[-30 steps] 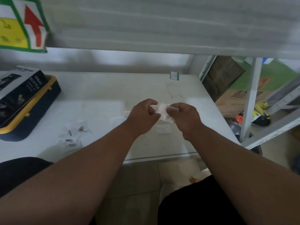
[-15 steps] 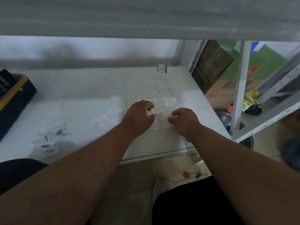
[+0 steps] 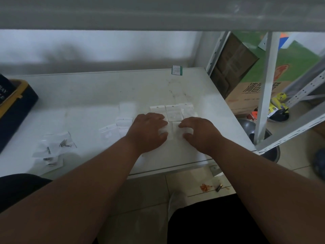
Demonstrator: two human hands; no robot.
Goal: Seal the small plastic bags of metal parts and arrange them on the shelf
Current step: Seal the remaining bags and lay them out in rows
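Both hands are down flat on the white shelf (image 3: 91, 95), and neither grip is closed around anything: the left hand (image 3: 147, 132) and the right hand (image 3: 198, 132) press palm-down with fingers spread, pinning a small clear plastic bag (image 3: 173, 128) between them against the surface. The bag lies at the near edge of a neat row of bags (image 3: 173, 111) just beyond the fingertips, laid side by side with their hang-hole headers pointing away. Judging by the look of them, these bags are thin, limp and slick, nearly weightless except for the little metal piece inside, so they will slide on this smooth surface and fold if lifted by a corner. The stiffer header strip by the zip looks the best place to pinch; pressing along that strip should shut the seal. Whether this one is already sealed, I cannot tell.

Off to the left, a few loose bags (image 3: 123, 124) lie just beside the left hand, and further left a crumpled heap of bags with metal screws (image 3: 52, 148) waits, looking unsorted. Further out, a dark blue and yellow case (image 3: 16, 106) sits at the left edge. At the back of the shelf a small green-edged label (image 3: 176, 70) stands alone, with cardboard boxes (image 3: 246, 81) beyond the frame on the right.
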